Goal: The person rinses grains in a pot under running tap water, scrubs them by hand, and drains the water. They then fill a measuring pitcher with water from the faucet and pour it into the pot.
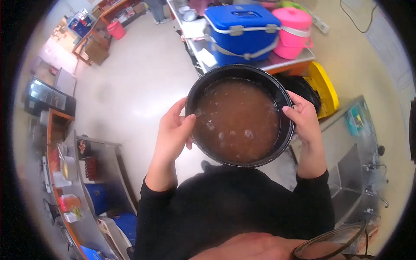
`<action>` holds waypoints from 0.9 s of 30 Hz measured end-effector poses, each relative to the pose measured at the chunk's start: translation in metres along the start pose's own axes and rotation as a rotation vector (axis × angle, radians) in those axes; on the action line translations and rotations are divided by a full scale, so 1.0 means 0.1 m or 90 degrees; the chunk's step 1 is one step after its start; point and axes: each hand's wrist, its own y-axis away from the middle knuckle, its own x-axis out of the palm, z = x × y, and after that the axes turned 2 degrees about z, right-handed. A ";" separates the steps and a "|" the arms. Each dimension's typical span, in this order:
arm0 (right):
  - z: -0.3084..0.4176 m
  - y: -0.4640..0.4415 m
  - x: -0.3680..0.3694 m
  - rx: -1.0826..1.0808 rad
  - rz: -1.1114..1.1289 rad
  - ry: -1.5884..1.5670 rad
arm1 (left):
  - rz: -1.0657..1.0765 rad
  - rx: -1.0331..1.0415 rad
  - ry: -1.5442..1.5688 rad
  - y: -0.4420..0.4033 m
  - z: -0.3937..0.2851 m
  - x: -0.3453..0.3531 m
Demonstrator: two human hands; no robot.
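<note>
A round black pot (pixel 241 71) is held up in front of my body, filled with a brown liquid (pixel 238 112) that has a few pale patches of foam on it. My left hand (pixel 173 128) grips the pot's left rim, thumb over the edge and fingers against the outer wall. On the opposite side my right hand (pixel 303 116) clasps the rim in the same way, its thumb on the inner edge. Most of the fingers behind the wall are hidden. The pot looks nearly level.
Ahead, a metal table (pixel 197 30) carries a blue cooler box (pixel 242 32) and a pink bucket (pixel 292 32). A yellow bin (pixel 323 86) with a black liner stands right. Nearby is a metal sink (pixel 344 173) with taps. Shelving (pixel 104 160) lines the left. Another person's legs (pixel 158 11) show far off.
</note>
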 end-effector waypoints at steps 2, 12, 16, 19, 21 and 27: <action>0.04 -0.38 0.39 0.016 0.022 -0.013 | -0.009 0.010 -0.004 -0.16 -0.16 -0.48; 0.34 -2.52 1.73 0.125 0.101 0.167 | -0.048 0.089 0.079 -1.58 -0.57 -2.45; 0.40 -3.56 1.95 0.139 0.157 0.212 | -0.086 0.105 0.080 -2.32 -0.73 -2.95; 0.43 -4.32 2.05 0.150 0.165 0.212 | -0.124 0.096 0.062 -2.95 -0.91 -3.23; 0.44 -4.77 2.10 0.151 0.157 0.254 | -0.117 0.094 0.055 -3.36 -0.98 -3.42; 0.18 -5.93 2.13 0.097 0.060 0.186 | -0.034 0.103 -0.002 -4.73 -1.23 -3.99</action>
